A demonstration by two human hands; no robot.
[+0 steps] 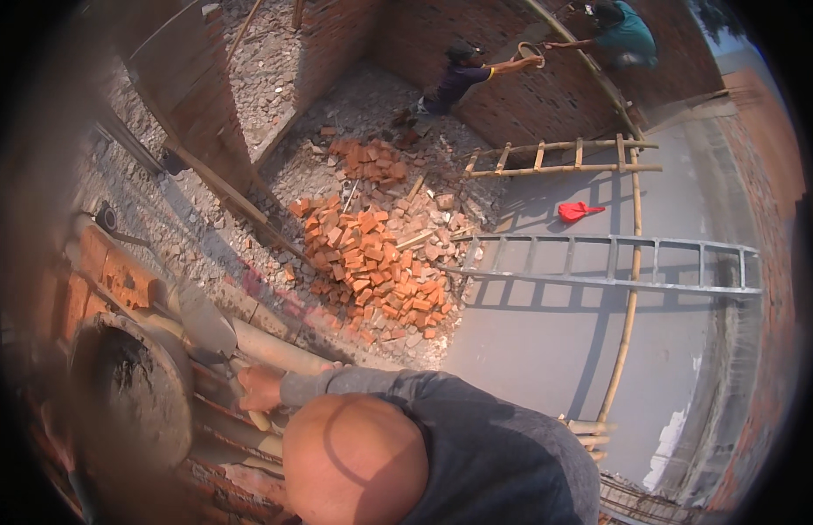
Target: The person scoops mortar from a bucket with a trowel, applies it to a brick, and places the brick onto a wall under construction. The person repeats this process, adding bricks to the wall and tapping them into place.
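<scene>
Neither my left hand nor my right hand shows in the head view. Close below, a bare-headed co-worker [354,459] in a dark vest stretches a grey-sleeved arm to the left. That person's hand [261,388] is closed by the handle end of a trowel [205,322] with a broad grey blade; the grip itself is partly hidden. Left of it stands a round pan [181,385] holding wet grey mortar [131,394]. Bamboo poles [275,346] lie under and beside the hand. A brown blur covers part of the left side.
Below lies a heap of orange bricks [371,262] amid rubble. A metal ladder [612,261], a bamboo ladder [564,157] and a long pole [629,324] cross a grey slab [529,350], near a red bag [579,211]. Two people [450,83] pass a pan [530,54] at the far wall.
</scene>
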